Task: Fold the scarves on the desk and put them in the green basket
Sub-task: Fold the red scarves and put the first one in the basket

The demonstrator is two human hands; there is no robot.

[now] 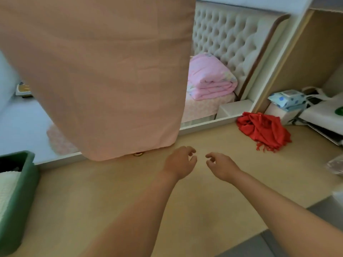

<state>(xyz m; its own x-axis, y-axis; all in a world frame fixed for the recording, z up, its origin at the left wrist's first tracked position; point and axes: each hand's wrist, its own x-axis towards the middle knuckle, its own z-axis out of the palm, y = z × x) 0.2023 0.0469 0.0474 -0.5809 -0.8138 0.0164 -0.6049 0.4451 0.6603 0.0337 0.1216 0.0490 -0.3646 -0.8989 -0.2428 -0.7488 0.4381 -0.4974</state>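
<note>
Two hands, left hand (181, 162) and right hand (221, 166), hover over the desk (120, 191), fingers loosely curled, holding nothing. The red scarf (263, 129) lies crumpled at two o'clock, the green basket (18, 201) at eight.

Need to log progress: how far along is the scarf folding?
Done, apparently: a white cloth, perhaps a folded scarf, lies in the green basket. In hand: nothing; the left hand and right hand hover empty over the desk. Left: the red scarf lies crumpled, unfolded, at the desk's far right.
</note>
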